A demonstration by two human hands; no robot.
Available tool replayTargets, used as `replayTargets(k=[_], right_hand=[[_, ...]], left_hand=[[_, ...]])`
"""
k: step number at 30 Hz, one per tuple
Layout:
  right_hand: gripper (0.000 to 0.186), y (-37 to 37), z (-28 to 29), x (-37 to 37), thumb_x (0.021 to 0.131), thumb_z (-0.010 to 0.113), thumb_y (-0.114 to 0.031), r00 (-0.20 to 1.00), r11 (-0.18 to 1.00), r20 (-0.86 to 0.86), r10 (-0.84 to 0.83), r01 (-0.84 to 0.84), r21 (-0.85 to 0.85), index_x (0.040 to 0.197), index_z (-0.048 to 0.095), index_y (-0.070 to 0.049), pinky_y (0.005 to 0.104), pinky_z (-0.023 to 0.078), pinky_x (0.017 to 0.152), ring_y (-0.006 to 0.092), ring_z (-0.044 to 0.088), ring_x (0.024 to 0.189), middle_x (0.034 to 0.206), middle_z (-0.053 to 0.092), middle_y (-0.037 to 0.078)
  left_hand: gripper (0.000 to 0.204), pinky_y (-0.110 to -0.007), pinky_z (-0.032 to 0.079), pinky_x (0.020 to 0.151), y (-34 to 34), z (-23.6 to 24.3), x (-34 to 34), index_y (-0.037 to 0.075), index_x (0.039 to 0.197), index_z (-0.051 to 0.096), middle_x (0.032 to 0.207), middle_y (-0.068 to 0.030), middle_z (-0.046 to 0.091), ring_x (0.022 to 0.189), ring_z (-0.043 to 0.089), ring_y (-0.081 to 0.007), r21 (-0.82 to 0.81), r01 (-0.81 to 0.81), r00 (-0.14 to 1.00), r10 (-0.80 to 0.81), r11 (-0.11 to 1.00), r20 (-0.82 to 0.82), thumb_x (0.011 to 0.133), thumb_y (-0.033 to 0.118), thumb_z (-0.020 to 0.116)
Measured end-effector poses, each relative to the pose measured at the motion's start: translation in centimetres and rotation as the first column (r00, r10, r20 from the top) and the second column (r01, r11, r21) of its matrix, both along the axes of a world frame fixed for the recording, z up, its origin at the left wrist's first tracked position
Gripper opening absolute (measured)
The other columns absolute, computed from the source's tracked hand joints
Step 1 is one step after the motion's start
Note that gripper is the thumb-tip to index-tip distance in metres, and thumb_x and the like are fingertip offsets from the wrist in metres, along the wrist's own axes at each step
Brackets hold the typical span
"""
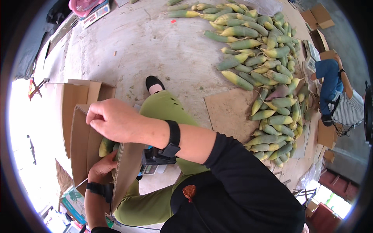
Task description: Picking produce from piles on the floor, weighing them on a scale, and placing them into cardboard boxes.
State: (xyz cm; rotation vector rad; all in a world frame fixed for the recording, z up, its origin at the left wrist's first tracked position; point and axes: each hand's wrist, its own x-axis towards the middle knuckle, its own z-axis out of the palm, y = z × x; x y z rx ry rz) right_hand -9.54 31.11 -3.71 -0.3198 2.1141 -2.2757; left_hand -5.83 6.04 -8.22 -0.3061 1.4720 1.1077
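Observation:
An open cardboard box point(131, 165) stands at my lower left, its flaps up. Inside it lies a green-and-yellow radish point(105, 147), partly covered by a flap. My left hand point(101, 167) reaches into the box beside this radish; a flap hides its fingertips. Above the box's far side is my right hand point(113, 119), its fingers curled and pressed together near a flap edge. Whatever those fingers hold, if anything, is hidden. Both wrists wear black straps, the right one with a black mount point(160, 154).
A large pile of radishes point(268, 70) covers the floor at right, beside a flat cardboard sheet point(229, 110). Another cardboard box point(68, 116) stands left. A scale point(95, 16) with a pink basket point(82, 6) is at far left. Another person point(342, 99) sits at far right.

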Motion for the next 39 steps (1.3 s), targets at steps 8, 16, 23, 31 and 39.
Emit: replayTargets(k=[8,16,23,31,39], right_hand=[[0.015,0.1,0.8,0.2,0.082,0.056,-0.013,0.995,0.997,0.061,0.081,-0.081,-0.009,0.089,0.065,-0.004,0.0373,0.049,0.067,0.0271,0.065,0.074,0.080,0.067,0.012],[0.012,-0.7,0.3,0.1,0.082,0.056,-0.008,0.998,0.996,-0.009,0.068,-0.069,-0.061,0.088,0.064,0.000,0.0360,0.050,0.067,0.0262,0.065,0.073,0.080,0.067,0.014],[0.012,0.9,0.7,-0.4,0.085,0.057,-0.008,0.998,0.977,-0.057,-0.012,0.000,-0.213,0.091,0.063,0.001,0.0315,0.049,0.064,0.0201,0.063,0.070,0.080,0.066,0.011],[0.017,9.6,-2.4,-2.8,0.084,0.059,-0.010,0.984,0.938,0.114,-0.138,0.167,-0.304,0.098,0.065,0.000,0.0236,0.049,0.066,0.0084,0.060,0.073,0.083,0.065,0.003],[0.020,27.1,-26.5,1.6,0.077,0.054,-0.017,0.805,0.493,0.116,-0.581,0.235,0.838,0.088,0.068,-0.006,0.0456,0.049,0.076,0.0348,0.064,0.084,0.087,0.067,0.018]], left_hand=[[0.063,-0.032,0.039,0.099,-3.3,-3.1,-0.1,-0.001,0.135,0.041,0.126,-0.0092,0.053,0.116,0.049,-0.0174,0.007,0.150,0.989,-0.150,0.989,-0.017,0.079,0.010,0.069],[0.058,-0.036,0.039,0.099,-2.9,10.0,0.0,0.001,0.136,0.041,0.132,-0.0105,0.050,0.121,0.047,-0.0227,-0.291,0.077,0.802,-0.233,0.954,-0.550,0.086,0.020,0.063],[0.057,-0.038,0.041,0.096,0.4,12.0,7.5,0.000,0.131,0.047,0.127,-0.0143,0.053,0.117,0.051,-0.0251,-0.399,-0.148,0.506,-0.277,0.905,-0.817,0.090,0.037,0.060],[0.041,-0.039,0.042,0.094,2.8,8.2,15.0,-0.004,0.120,0.056,0.118,-0.0181,0.058,0.109,0.055,-0.0314,-0.505,-0.468,0.093,-0.528,0.725,-0.844,0.096,0.030,0.050],[0.046,-0.041,0.042,0.093,4.3,5.0,14.5,-0.002,0.119,0.057,0.114,-0.0176,0.060,0.107,0.055,-0.0327,-0.494,-0.504,0.128,-0.504,0.709,-0.854,0.097,0.037,0.045]])
